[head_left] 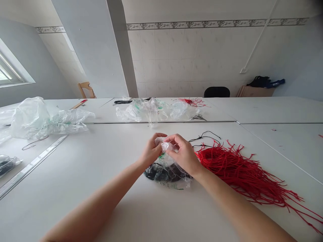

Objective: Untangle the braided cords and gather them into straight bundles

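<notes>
Right in front of me lies a clear plastic bag (174,184) with green print and a coil of black cord (158,173) inside. My left hand (154,148) pinches the gathered top of the bag from the left. From the other side, my right hand (182,151) grips the same bunched plastic between thumb and fingers. The two hands nearly meet above the bag. A large bundle of red cords (237,168) is spread just beyond my right forearm, with thin black cords (204,137) behind it.
Crumpled clear bags (151,110) lie across the far table, near scissors (199,117), black cord (122,102) and loose red cords (191,102). At left are a big plastic bag (32,117), a metal ruler (37,161) and another bagged dark bundle (8,164).
</notes>
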Demonstrator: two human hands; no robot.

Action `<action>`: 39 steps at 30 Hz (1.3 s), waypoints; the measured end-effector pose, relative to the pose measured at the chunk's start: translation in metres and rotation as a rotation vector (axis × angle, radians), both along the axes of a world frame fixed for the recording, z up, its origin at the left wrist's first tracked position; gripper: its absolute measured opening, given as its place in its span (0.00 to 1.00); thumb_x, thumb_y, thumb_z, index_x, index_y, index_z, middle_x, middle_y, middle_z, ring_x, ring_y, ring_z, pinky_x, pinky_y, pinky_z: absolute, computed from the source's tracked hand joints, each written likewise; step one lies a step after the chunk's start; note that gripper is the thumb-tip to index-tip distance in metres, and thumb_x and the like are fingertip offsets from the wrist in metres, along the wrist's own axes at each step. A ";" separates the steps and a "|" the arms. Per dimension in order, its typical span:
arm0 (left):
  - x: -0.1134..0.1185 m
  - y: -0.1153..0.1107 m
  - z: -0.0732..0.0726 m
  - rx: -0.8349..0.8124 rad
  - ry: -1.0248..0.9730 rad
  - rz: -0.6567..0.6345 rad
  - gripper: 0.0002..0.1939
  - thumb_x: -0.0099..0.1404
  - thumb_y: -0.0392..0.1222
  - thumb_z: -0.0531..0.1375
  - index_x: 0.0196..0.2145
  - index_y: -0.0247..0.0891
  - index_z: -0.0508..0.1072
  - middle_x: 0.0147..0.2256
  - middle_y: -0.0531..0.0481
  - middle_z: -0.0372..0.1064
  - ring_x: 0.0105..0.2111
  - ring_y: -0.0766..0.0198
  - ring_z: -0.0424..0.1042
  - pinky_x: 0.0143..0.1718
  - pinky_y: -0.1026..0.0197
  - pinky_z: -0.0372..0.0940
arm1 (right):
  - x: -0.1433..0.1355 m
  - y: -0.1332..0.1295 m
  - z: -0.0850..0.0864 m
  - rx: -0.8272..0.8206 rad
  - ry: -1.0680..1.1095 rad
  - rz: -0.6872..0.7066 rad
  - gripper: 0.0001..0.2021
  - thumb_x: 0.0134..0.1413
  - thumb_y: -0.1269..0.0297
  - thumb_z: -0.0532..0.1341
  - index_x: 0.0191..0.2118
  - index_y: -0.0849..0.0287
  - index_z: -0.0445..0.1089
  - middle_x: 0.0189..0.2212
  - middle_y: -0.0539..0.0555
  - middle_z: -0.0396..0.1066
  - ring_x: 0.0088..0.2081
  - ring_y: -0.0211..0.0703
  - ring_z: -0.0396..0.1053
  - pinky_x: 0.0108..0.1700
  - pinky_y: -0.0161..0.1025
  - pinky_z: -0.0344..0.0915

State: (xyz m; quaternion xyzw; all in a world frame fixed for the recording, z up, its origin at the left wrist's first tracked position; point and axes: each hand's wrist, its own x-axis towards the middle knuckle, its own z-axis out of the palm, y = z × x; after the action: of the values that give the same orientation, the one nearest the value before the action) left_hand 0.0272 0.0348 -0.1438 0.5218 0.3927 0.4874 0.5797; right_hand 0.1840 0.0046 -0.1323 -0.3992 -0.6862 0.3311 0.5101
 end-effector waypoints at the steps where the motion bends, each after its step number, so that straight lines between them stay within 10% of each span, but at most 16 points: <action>1: 0.000 0.000 0.001 0.000 -0.004 0.006 0.15 0.56 0.37 0.69 0.42 0.40 0.75 0.21 0.58 0.65 0.20 0.70 0.60 0.22 0.68 0.53 | -0.001 -0.001 0.001 0.053 -0.023 0.011 0.03 0.59 0.63 0.63 0.39 0.53 0.70 0.44 0.53 0.74 0.42 0.43 0.71 0.42 0.39 0.67; 11: -0.015 0.006 0.028 -0.244 -0.188 -0.150 0.18 0.57 0.49 0.70 0.42 0.38 0.77 0.35 0.46 0.75 0.32 0.58 0.74 0.32 0.59 0.68 | 0.024 0.011 0.006 0.078 -0.091 0.058 0.07 0.60 0.62 0.63 0.31 0.54 0.69 0.49 0.54 0.72 0.47 0.44 0.72 0.45 0.39 0.65; 15: -0.028 0.021 0.017 -0.229 -0.159 -0.029 0.13 0.55 0.43 0.73 0.34 0.38 0.75 0.30 0.52 0.71 0.27 0.65 0.72 0.31 0.62 0.67 | 0.040 0.004 0.026 0.073 -0.306 0.128 0.11 0.58 0.59 0.65 0.26 0.55 0.70 0.51 0.53 0.73 0.46 0.45 0.72 0.48 0.42 0.64; 20: -0.053 0.045 -0.001 -0.124 -0.063 0.180 0.20 0.47 0.40 0.76 0.35 0.38 0.74 0.31 0.55 0.71 0.31 0.69 0.71 0.42 0.62 0.67 | 0.064 -0.014 0.056 -0.051 -0.636 0.151 0.12 0.56 0.61 0.64 0.23 0.54 0.73 0.30 0.48 0.76 0.32 0.42 0.69 0.34 0.38 0.59; 29: -0.058 0.053 -0.012 0.022 0.118 0.263 0.23 0.48 0.48 0.75 0.37 0.39 0.72 0.31 0.51 0.72 0.35 0.62 0.73 0.45 0.56 0.68 | 0.086 -0.029 0.064 -0.233 -0.578 0.225 0.08 0.47 0.58 0.69 0.23 0.53 0.76 0.22 0.47 0.71 0.23 0.37 0.63 0.25 0.37 0.53; 31: -0.060 0.050 -0.004 0.074 0.189 0.228 0.23 0.51 0.50 0.73 0.42 0.40 0.73 0.33 0.50 0.74 0.37 0.58 0.75 0.45 0.55 0.68 | 0.092 -0.028 0.066 -0.285 -0.589 0.235 0.10 0.46 0.53 0.71 0.35 0.49 0.79 0.28 0.49 0.75 0.27 0.42 0.69 0.27 0.37 0.58; 34: -0.066 0.038 0.019 0.121 0.330 0.201 0.28 0.51 0.49 0.74 0.49 0.43 0.75 0.42 0.44 0.75 0.44 0.50 0.75 0.46 0.52 0.69 | 0.093 -0.021 0.062 -0.298 -0.643 0.104 0.39 0.39 0.50 0.75 0.61 0.44 0.69 0.54 0.56 0.74 0.47 0.60 0.75 0.39 0.43 0.69; 39: -0.048 0.006 0.031 0.595 0.796 0.032 0.25 0.66 0.49 0.64 0.60 0.50 0.71 0.67 0.46 0.57 0.68 0.44 0.51 0.68 0.43 0.44 | 0.050 -0.003 0.024 -0.223 -0.866 0.090 0.60 0.41 0.43 0.72 0.75 0.59 0.44 0.74 0.63 0.40 0.72 0.66 0.45 0.69 0.57 0.51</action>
State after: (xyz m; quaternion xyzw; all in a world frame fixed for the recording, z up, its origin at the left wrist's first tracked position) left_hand -0.0206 0.0409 -0.1132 0.8040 0.4357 0.3501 0.2031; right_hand 0.2344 0.0016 -0.1086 -0.5232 -0.8132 0.2275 0.1149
